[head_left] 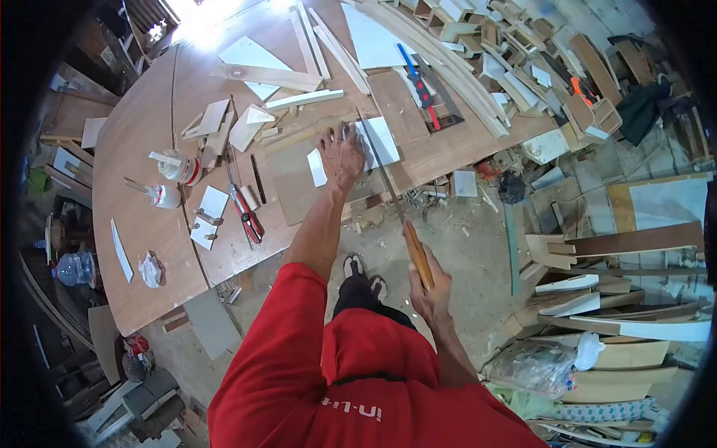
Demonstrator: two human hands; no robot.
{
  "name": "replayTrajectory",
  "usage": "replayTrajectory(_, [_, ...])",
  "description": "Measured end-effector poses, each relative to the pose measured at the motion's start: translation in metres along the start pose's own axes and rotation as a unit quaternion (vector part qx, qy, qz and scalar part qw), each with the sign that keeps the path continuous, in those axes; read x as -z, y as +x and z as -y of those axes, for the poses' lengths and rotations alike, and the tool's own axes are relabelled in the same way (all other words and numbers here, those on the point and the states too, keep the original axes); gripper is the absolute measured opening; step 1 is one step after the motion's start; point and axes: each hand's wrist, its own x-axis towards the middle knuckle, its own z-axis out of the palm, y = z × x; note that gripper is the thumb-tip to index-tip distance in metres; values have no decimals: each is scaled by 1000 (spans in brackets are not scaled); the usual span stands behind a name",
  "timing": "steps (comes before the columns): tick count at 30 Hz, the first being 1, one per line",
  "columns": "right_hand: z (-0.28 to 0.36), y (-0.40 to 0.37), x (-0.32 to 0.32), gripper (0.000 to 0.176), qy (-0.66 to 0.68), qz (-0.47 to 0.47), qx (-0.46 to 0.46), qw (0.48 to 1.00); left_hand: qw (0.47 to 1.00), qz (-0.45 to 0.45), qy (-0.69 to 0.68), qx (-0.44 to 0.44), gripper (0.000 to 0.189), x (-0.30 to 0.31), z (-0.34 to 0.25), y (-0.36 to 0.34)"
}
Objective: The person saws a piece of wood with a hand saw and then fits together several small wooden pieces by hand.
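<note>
My left hand [342,155] lies flat on a white board [384,139] near the table's front edge, fingers spread. The board shows on both sides of the hand. My right hand [431,293] is wrapped round the wooden handle of a handsaw [416,250], in front of the table edge. The saw's long thin blade runs forward from the handle and crosses the white board just right of my left fingers. Under the board is a flat greyish-brown panel [290,196] on the wooden table [138,246].
Left on the table are a red utility knife [246,214], a glue bottle [179,167] and a white jar [163,196]. Behind the board lie wood offcuts [250,127]; a blue-and-red tool [420,88] lies right. Wood scraps [612,306] are stacked at the right; more litter the floor.
</note>
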Motion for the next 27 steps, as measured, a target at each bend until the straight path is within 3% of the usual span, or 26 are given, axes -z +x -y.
replayTrajectory(2, [8, 7, -3, 47, -12, 26, -55, 998, 1000, -3, -3, -1, 39, -1, 4, 5])
replayTrajectory(5, [1, -11, -3, 45, 42, 2, -6, 999, 1000, -27, 3, -10, 38, 6, 11, 25])
replayTrajectory(12, [8, -5, -1, 42, 8, 5, -34, 999, 1000, -13, 2, -4, 37, 1, 4, 6])
replayTrajectory(14, [4, -22, 8, 43, 8, -14, 22, 1000, 1000, -13, 4, -3, 38, 1, 4, 6])
replayTrajectory(17, [5, 5, -5, 45, 9, -2, -26, 1000, 1000, 1, -9, -1, 38, 0, 5, 5])
replayTrajectory(27, [-2, 12, -7, 48, 10, 14, 4, 1000, 997, 68, 15, 39, 47, 13, 7, 7])
